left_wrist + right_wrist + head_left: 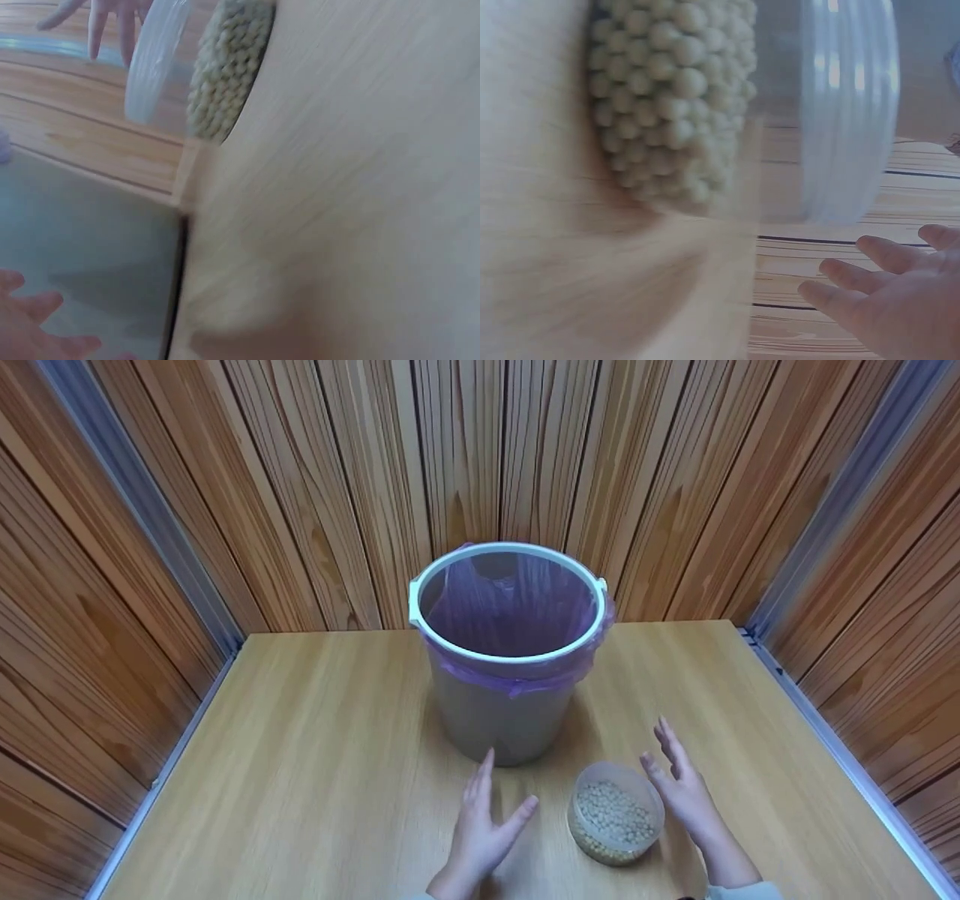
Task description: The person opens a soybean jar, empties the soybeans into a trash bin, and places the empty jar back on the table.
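A round clear plastic tub (615, 814), about half full of pale round peas or beans (675, 97), sits on the wooden table in front of the bin. To its left my left hand (480, 832) hovers with fingers extended and thumb spread, holding nothing. On the tub's other side is my right hand (686, 795), fingers straight and apart, close to the rim with nothing in its grasp. In the right wrist view the tub wall rises beside my right fingers (840, 300).
Behind the tub stands a tall grey bin (502, 720) with a pale rim and a purple bag lining it. Wood-plank walls (465, 450) enclose the light wooden table (322, 765) at the back and both sides, with metal strips along the edges.
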`<action>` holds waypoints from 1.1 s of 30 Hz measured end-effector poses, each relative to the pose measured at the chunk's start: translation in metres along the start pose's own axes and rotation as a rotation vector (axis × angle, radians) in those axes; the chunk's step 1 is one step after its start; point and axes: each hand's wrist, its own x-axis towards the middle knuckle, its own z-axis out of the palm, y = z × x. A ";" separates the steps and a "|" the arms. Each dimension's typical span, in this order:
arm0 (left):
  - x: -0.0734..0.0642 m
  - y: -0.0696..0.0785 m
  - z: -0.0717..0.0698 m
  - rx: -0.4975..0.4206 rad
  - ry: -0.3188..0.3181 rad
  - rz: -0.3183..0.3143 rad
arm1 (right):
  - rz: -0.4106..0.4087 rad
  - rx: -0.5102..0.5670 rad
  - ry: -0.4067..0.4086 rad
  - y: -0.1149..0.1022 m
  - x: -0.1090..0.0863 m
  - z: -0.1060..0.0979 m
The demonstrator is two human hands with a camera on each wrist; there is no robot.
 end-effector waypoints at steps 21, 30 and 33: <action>-0.013 0.001 0.031 -0.165 -0.330 -0.046 | 0.093 0.111 -0.065 0.044 -0.009 0.023; -0.020 0.004 0.037 -0.107 -0.503 0.009 | 0.180 0.098 -0.151 0.050 -0.017 0.018; -0.019 0.005 0.039 -0.049 -0.567 0.072 | 0.171 0.124 -0.174 0.051 -0.018 0.018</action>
